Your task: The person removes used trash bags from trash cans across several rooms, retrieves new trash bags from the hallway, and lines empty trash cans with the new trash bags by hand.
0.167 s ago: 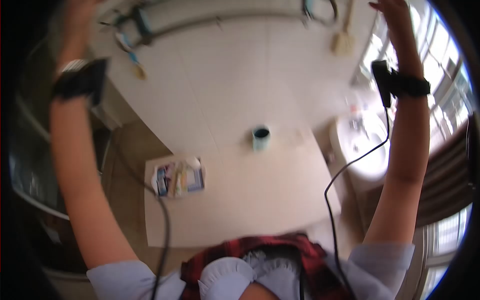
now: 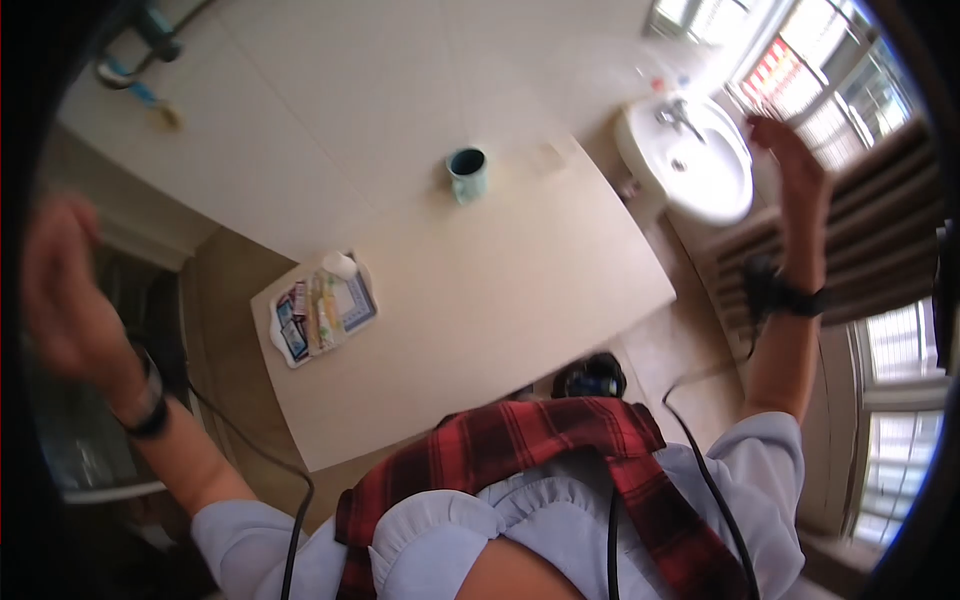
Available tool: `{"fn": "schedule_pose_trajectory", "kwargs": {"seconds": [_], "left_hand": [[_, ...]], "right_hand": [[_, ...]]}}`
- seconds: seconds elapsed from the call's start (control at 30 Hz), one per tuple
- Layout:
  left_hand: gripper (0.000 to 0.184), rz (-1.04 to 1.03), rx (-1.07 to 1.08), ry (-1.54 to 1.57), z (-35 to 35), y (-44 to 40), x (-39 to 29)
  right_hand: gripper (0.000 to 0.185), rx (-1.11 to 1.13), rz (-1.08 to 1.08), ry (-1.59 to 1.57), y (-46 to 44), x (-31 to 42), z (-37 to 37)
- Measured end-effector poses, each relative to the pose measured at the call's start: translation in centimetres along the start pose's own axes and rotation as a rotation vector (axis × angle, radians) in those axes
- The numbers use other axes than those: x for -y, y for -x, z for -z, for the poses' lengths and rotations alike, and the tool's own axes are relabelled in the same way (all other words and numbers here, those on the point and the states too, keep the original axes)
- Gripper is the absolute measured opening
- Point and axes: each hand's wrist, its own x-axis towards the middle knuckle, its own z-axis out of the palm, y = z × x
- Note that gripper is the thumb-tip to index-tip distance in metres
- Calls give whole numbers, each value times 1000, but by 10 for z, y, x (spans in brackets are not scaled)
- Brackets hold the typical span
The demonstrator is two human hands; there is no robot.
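Observation:
My left hand [image 2: 75,290] is raised at the far left of the head view, a little blurred, with its fingers extended and nothing in it. On the right, my right hand [image 2: 797,170] is held up in front of the window and curtain, empty, its fingers reaching out to the left. Neither hand touches anything. Between them stands a table [image 2: 480,300]. A light green mug [image 2: 467,176] sits upright at its far edge by the wall. Toward the table's left end lies a white tray [image 2: 362,312] holding several small packets and a white rounded item [image 2: 340,265].
A white washbasin [image 2: 690,165] with a faucet [image 2: 680,118] is mounted beyond the table's right end. A brown curtain [image 2: 850,230] hangs by the bright windows. Black cables [image 2: 255,440] run from my wrists. A metal rail [image 2: 150,45] is on the wall, upper left.
Both hands have come down from the top edge of the view and moved outward. The view has tilted, so the table, mug and basin appear higher and rotated. The mug and tray keep their places.

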Motion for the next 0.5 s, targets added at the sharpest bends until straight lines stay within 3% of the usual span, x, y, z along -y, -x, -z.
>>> {"fn": "schedule_pose_trajectory", "kwargs": {"seconds": [0.03, 0.07, 0.1, 0.13, 0.17, 0.2, 0.3, 0.37, 0.47, 0.5], "left_hand": [[21, 177, -39, 385, -20, 48, -36], [16, -12, 282, 512, -33, 54, -60], [15, 50, 539, 454, -39, 79, -76], [15, 184, 699, 697, -51, 103, -84], [16, 395, 780, 843, -63, 140, -86], [17, 610, 863, 975, -75, 179, -89], [16, 795, 913, 1088, -105, 270, -120], [15, 811, 1049, 1230, -104, 308, -147], [12, 780, 1202, 1426, -96, 335, -193], [10, 774, 1283, 1536, -91, 344, -206]], "right_hand": [[17, -16, -252, 10, 60, -9, 12], [15, -11, -551, 92, 123, -35, 14], [14, -12, -640, 306, 219, -63, 19], [13, 3, -737, 512, 313, -89, 23], [10, 13, -1214, 192, 397, -69, 18], [7, 188, -1249, 98, 499, -66, 16], [8, 737, -1319, 50, 579, 43, -25], [12, 333, -1958, -346, 549, 115, -63], [19, 551, -1994, -32, 588, 120, -74], [21, 472, -1985, -45, 603, 116, -70]]}}
